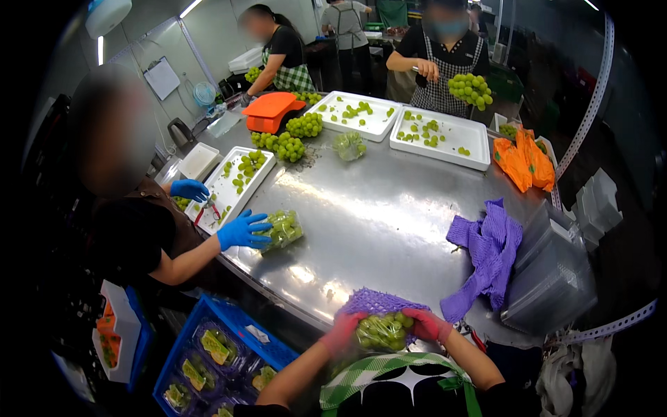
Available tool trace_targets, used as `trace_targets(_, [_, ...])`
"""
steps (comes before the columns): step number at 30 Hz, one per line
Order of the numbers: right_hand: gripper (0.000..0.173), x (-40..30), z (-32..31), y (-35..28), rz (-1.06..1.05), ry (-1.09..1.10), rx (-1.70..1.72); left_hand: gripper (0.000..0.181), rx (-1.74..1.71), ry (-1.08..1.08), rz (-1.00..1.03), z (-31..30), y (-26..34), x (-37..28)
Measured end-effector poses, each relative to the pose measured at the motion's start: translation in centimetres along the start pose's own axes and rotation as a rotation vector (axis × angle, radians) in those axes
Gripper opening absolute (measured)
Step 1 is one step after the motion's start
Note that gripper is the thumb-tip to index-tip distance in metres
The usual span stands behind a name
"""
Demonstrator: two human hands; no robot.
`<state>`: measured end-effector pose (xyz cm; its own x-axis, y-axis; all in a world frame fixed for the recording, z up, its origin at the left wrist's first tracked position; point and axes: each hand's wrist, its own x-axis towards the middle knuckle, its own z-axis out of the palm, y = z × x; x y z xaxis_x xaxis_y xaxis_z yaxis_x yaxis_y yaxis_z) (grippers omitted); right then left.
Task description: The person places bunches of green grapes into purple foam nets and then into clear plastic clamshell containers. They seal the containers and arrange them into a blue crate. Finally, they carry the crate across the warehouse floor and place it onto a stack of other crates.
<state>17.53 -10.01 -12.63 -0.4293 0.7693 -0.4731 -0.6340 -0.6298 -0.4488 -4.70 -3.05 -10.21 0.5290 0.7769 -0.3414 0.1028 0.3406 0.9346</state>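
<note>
Both my hands wear pinkish-red gloves at the near edge of the steel table (365,224). A bunch of green grapes in clear wrap (384,333) sits between them. My left hand (342,333) grips its left side, somewhat blurred. On the other side my right hand (428,326) grips the bunch and the edge of a purple foam net sleeve (383,301). The sleeve spreads around the far side of the grapes. Red-handled snips (476,339) lie just right of my right hand.
Purple foam nets (490,255) and clear plastic boxes (552,271) occupy the right side. A co-worker's blue-gloved hand (242,230) touches a wrapped bunch (284,229) at left. Below stands a blue crate (281,350) of packed grapes. White trays (443,151) hold loose grapes across the table.
</note>
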Motion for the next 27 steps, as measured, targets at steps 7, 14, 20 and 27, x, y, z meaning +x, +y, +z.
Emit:
trace_targets(7, [0.037,-1.5,-0.8,0.5,-0.054,-0.174,0.106,0.028,-0.194,-0.203,-0.165,-1.0,2.1,-0.8])
trace_targets(14, [0.043,-1.8,-1.4,0.3,-0.077,-0.233,0.13,0.033,-0.459,-0.299,-0.426,-2.1,0.3,0.3])
trace_targets(20, [0.044,-3.0,-2.8,-1.5,-0.016,-0.211,0.116,0.042,-0.559,-0.622,-0.566,-3.9,2.5,0.5])
trace_targets(27, [0.045,-5.6,-5.1,-2.2,-0.041,-0.153,0.03,0.049,-0.492,-0.536,-0.504,-9.5,4.3,-0.8])
